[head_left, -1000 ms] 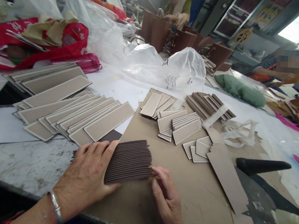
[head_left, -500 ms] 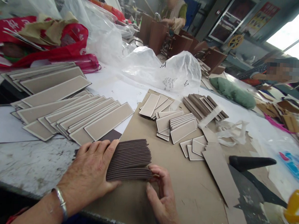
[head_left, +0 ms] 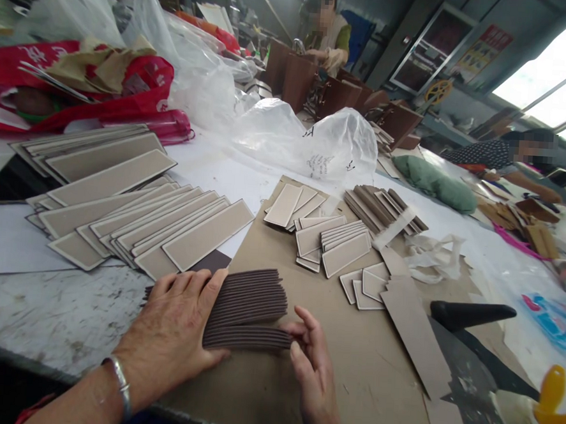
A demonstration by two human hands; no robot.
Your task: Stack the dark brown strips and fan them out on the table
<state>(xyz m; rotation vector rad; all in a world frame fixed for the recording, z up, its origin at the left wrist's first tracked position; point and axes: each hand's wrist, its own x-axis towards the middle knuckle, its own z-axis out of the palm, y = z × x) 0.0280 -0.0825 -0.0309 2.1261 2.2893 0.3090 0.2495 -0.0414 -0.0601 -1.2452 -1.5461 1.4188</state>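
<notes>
A stack of dark brown flat strips [head_left: 252, 293], seen by their edges, lies near the front of the table. My left hand [head_left: 175, 320], with a silver bangle at the wrist, is wrapped over its left part, thumb along the near side. At the right end the strips part into a thicker far group and a thinner near group. My right hand [head_left: 314, 367] pinches the right tip of that near group between thumb and fingers. Left of the stack lie fanned beige panels with pale borders [head_left: 207, 234]; smaller bordered pieces [head_left: 345, 254] lie beyond it.
Brown board [head_left: 248, 389] covers the table beneath my hands. A black-handled tool [head_left: 471, 313] and a tub with a yellow handle [head_left: 553, 388] are at right. Clear plastic bags [head_left: 311, 140] and a red bag [head_left: 141, 91] lie behind. Two people work farther back.
My right hand has shifted slightly right, and the gap between the near group of strips and the rest has widened. The left hand keeps its hold. The view has tilted a little.
</notes>
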